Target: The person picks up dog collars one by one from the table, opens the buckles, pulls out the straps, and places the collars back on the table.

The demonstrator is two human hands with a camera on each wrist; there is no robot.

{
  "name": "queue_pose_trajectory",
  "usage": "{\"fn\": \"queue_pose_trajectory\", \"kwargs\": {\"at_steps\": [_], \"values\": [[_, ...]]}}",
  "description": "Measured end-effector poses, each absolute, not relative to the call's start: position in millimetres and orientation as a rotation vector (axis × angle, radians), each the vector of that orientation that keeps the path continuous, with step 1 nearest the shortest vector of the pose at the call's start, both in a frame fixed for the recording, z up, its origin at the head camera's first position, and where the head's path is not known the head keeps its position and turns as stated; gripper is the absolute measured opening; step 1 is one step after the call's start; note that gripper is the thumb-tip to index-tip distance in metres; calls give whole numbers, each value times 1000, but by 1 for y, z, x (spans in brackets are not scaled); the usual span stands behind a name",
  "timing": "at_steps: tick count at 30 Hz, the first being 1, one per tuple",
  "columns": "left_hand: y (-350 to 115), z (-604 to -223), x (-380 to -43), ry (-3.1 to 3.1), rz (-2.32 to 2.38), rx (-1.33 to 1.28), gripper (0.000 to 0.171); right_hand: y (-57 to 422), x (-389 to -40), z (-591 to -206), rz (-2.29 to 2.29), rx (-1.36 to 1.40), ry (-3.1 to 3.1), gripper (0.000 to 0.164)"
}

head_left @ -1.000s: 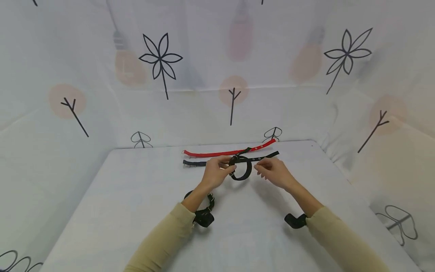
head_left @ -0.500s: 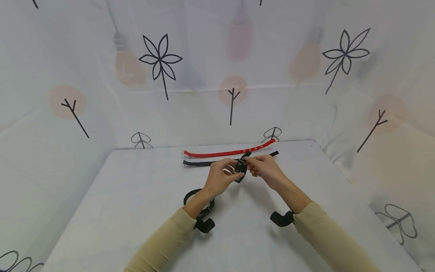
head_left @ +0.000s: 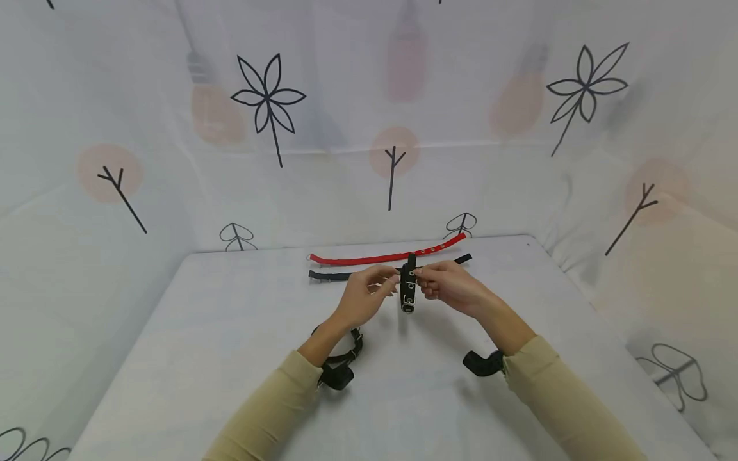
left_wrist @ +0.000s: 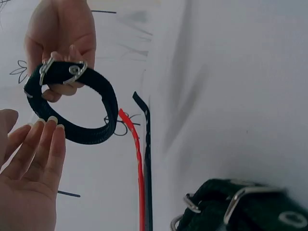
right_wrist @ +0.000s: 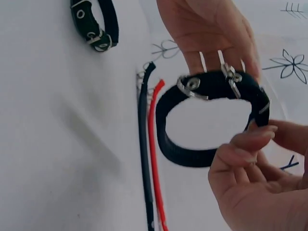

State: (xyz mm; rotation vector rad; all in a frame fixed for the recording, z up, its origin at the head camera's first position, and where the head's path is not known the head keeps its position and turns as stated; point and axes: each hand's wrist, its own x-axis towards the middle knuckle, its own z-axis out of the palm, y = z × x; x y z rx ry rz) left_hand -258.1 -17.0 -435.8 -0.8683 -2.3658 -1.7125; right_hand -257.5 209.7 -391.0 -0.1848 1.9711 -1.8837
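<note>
Buckle collar hangs toward the table's far edge because my right hand pinches it. My left hand, fingers straight, perhaps steadies it.

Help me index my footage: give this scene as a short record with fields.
Held item: black collar, looped
Right hand: pinches the black collar
Left hand: fingers extended at the black collar; contact unclear
Table: white
Laid out on it: red strap and dark strap, red farther back
Also there: second collar, looped, near the left wrist
</note>
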Motion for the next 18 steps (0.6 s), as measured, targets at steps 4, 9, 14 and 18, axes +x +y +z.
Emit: {"fn": "queue_pose_trajectory", "kwargs": {"at_steps": [4, 9, 14, 18], "values": [[-25, -434, -266, -2399, -1689, -845, 35, 210, -257, -389, -1834, -281, 1919, 19], [-29, -434, -272, -2499, -1553, -891, 45, 205, -257, -387, -1777, -418, 1811, 18], [-33, -437, -271, -2502, -1513, -841, 25, 201, -257, -390, -1701, -494, 1776, 20], [-37, -438, -272, -2472, -1521, -791, 16, 200, -258, -392, -1680, -479, 1886, 22]]}}
